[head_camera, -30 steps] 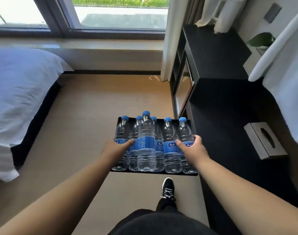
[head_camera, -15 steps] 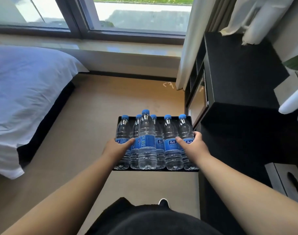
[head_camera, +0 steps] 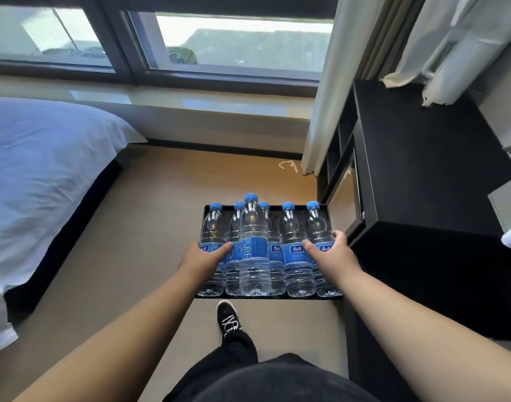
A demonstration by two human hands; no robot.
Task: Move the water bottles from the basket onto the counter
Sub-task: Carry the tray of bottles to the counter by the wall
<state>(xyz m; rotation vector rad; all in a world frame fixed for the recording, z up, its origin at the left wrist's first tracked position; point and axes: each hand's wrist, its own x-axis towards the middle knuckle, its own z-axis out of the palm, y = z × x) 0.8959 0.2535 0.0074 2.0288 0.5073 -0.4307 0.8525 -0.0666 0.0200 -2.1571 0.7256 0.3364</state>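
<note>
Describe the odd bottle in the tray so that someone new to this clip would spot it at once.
Between the bed and the dark counter, both hands hold a black tray of blue-capped water bottles. In the row, find the tall bottle, third from the left. It stands nearest and highest, and its blue label reads PURE; the others carry different labels.

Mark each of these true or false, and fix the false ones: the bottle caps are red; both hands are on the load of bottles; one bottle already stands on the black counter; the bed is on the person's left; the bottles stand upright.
1. The bottle caps are red. False: the caps are blue.
2. Both hands are on the load. True: the left hand and right hand hold the outer bottles in the black basket.
3. One bottle already stands on the black counter. False: the counter shows no bottle; all are in the basket.
4. The bed is on the person's left. True: the bed.
5. The bottles stand upright. True.
</note>
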